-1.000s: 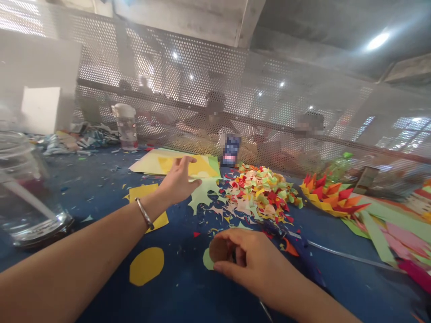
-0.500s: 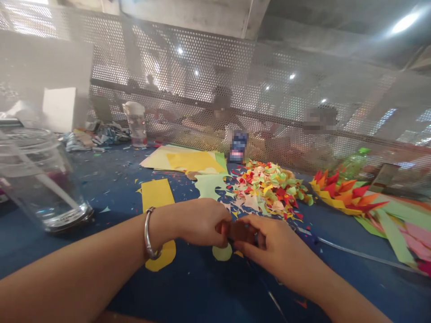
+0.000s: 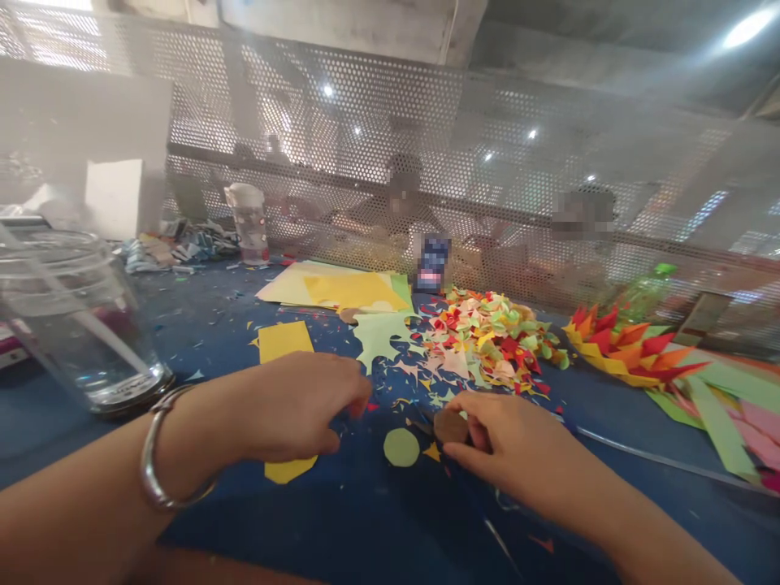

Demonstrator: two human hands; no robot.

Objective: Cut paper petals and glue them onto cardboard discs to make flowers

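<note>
Between the thumb and fingers of my right hand [image 3: 496,439] is a flat, brown round disc [image 3: 451,426]; its right edge is hidden by the fingers. My left hand [image 3: 305,402] hovers over a yellow paper strip [image 3: 285,341], covering its middle. The thumb and fingers of that hand are apart, and nothing shows between them. On the dark blue tabletop between both hands lies a pale green paper circle [image 3: 400,448]. A small orange paper scrap [image 3: 432,452] sits beside it, just left of my right thumb.
Behind the hands are a cut-out green sheet [image 3: 383,335], stacked coloured paper [image 3: 359,291] and a heap of paper scraps [image 3: 496,333]. A clear cup with straw [image 3: 79,325] stands left. Rightward are a spiky paper piece [image 3: 627,349] and green bottle [image 3: 649,292]. A perforated screen [image 3: 341,162] rises behind.
My left hand has drawn away from my right and moved left over the yellow strip. The brown disc now shows in my right hand, and the green circle is fully uncovered.
</note>
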